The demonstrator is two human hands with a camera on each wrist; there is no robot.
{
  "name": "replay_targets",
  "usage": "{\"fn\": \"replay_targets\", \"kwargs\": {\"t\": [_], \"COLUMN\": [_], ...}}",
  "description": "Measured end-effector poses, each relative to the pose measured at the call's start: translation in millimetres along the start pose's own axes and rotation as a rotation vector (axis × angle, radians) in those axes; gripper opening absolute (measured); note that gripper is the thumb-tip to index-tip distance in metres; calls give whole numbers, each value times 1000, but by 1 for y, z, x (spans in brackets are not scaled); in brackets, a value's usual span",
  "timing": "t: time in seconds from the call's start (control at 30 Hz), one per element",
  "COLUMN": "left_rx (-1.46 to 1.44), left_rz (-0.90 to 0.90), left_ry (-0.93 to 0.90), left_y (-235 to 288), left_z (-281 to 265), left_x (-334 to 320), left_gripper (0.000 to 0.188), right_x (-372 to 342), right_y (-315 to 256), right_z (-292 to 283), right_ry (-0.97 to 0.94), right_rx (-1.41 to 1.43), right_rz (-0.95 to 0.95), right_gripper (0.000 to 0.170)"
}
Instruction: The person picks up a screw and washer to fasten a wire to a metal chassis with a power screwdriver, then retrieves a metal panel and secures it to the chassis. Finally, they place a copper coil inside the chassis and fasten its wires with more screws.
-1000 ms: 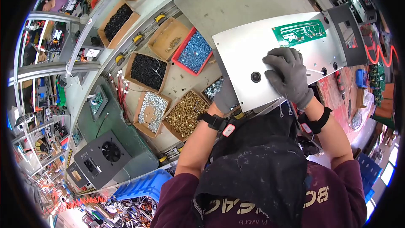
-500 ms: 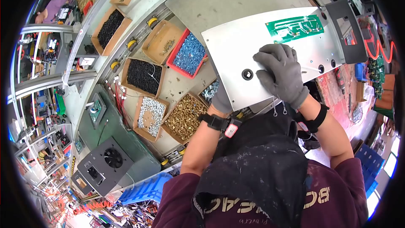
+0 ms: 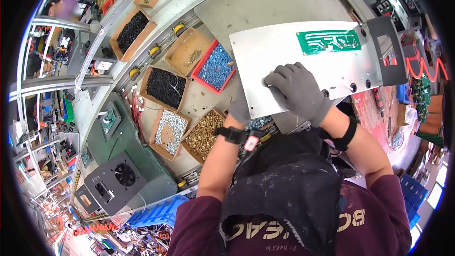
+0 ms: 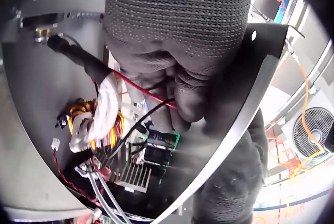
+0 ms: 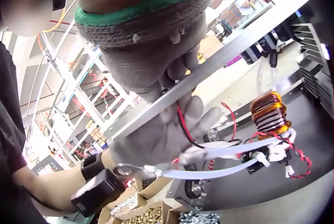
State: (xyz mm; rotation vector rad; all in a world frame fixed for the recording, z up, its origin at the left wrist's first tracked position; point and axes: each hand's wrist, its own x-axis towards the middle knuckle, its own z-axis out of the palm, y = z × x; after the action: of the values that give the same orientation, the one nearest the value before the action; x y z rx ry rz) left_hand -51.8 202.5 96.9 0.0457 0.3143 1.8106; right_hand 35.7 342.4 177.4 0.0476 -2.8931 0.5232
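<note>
One chassis point(image 3: 265, 57) holding wires point(image 4: 108, 106), red bin point(image 3: 204, 85), blue pieces point(image 3: 216, 68)

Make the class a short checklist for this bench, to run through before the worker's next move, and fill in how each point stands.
1. Both hands gloved: ok, on left hand and right hand.
2. Right hand on the metal panel: ok.
3. Left fingers clear of the red wire: not ok, it crosses them in the left wrist view.
4. Small white connector plugged in: not ok, its end looks free.
5. Green circuit board fastened to the panel: cannot tell, it only shows lying against it.
6. Brass-coloured screws in their box: ok.
</note>
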Motion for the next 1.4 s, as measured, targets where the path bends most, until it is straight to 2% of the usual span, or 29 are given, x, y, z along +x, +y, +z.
{"fn": "replay_targets", "kwargs": {"t": [0.07,0.13,0.2,0.33,0.4,0.43,0.47,0.53,0.57,0.63,0.7,0.73,0.77,0.83,0.87,0.9,0.93,0.97,1.0,1.03,1.07,1.1,1.13,1.17,1.2,1.23,1.27,1.33,1.4], "left_rx": [332,716,578,754,782,840,842,1141,1192,1255,1305,2067,1523,1202,1201,960,724,1174,1239,1309,1558,1604,1763,1625,1667,1530,1522,1644,1619], "left_rz": [72,173,136,265,476,455,461,544,488,443,384,435,200,480,485,538,586,556,688,343,202,-144,-382,-433,-513,-335,-332,-399,-401], "left_ry": [182,226,255,311,454,484,481,527,602,639,695,632,993,773,786,701,605,805,841,1093,1184,1218,1027,941,1012,1035,1040,1228,1196], "left_y": [12,17,16,8,0,0,-7,-21,-26,-12,18,43,61,97,114,128,130,108,95,80,49,16,-19,-59,-72,-87,-93,-104,-111], "left_z": [-8,5,15,18,21,24,29,46,30,34,42,0,66,66,41,-1,17,32,3,-14,-22,-37,-77,-114,-43,-24,-17,-12,-8], "left_x": [-1,-11,-17,-29,-37,-45,-48,-47,-48,-36,-9,3,30,60,68,74,77,65,65,62,51,39,26,12,21,20,29,45,57], "left_gripper": [39,38,46,40,44,44,44,41,40,37,29,26,33,43,43,46,49,62,49,45,40,41,45,49,51,50,50,46,45], "right_x": [8,14,18,25,25,28,22,3,-10,-37,-64,-76,-91,-101,-100,-98,-93,-90,-86,-84,-81,-75,-72,-70,-67,-67,-67,-70,-75], "right_y": [-4,-6,-7,-1,1,4,10,24,33,45,53,58,67,74,77,80,80,85,93,100,107,115,120,124,130,136,140,150,170], "right_z": [-2,-5,-5,-13,-34,-45,-68,-75,-86,-123,-161,-174,-187,-201,-205,-208,-202,-197,-192,-187,-182,-176,-174,-172,-169,-162,-164,-168,-172], "right_ry": [-68,-130,-145,-145,65,321,350,574,651,727,728,754,691,614,465,316,303,229,159,121,79,108,112,102,92,161,156,146,136], "right_rx": [-41,-73,0,276,705,864,1157,1407,1309,864,701,673,613,566,209,-141,-144,-161,-183,-167,-150,-131,-133,-128,-125,-157,-157,-138,-138], "right_rz": [48,104,151,202,423,507,697,627,464,398,503,552,598,641,463,273,221,125,30,-2,-31,-51,-54,-61,-72,-91,-99,-76,-100], "right_gripper": [19,17,18,9,10,8,8,9,8,12,16,14,15,17,20,24,28,28,29,29,29,32,32,39,48,55,55,55,57]}}
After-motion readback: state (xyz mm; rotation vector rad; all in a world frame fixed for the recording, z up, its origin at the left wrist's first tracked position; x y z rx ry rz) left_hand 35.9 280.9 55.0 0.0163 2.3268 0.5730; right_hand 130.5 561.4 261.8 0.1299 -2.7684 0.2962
